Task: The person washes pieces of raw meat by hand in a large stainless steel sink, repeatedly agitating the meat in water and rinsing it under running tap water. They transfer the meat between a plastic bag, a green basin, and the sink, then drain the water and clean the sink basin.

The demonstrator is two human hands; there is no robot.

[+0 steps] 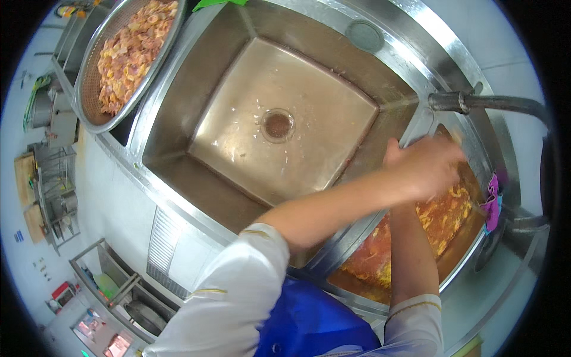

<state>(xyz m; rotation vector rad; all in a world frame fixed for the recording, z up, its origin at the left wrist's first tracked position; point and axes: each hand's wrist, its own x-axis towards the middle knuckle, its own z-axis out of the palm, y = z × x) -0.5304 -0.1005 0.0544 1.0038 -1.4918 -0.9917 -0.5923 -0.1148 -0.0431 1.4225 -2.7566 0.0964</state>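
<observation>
My left hand [424,169] is blurred by motion over the upper part of the right sink basin, near the divider between the basins. My right arm reaches up through that basin, and its hand lies mostly hidden behind my left hand and wrist. In the right basin, reddish liquid and yellowish bits, apparently raw meat or fat [446,214], surround my right forearm. The wide stainless steel sink basin [285,174] on the left is wet around its round drain [277,125]. What either hand holds cannot be made out.
A perforated metal colander [87,93] of chopped raw meat [129,58] stands at the upper left. A faucet pipe [504,103] crosses at the right, above a purple cloth [492,205]. A green cloth [218,3] lies at the top rim. Metal racks stand at the left.
</observation>
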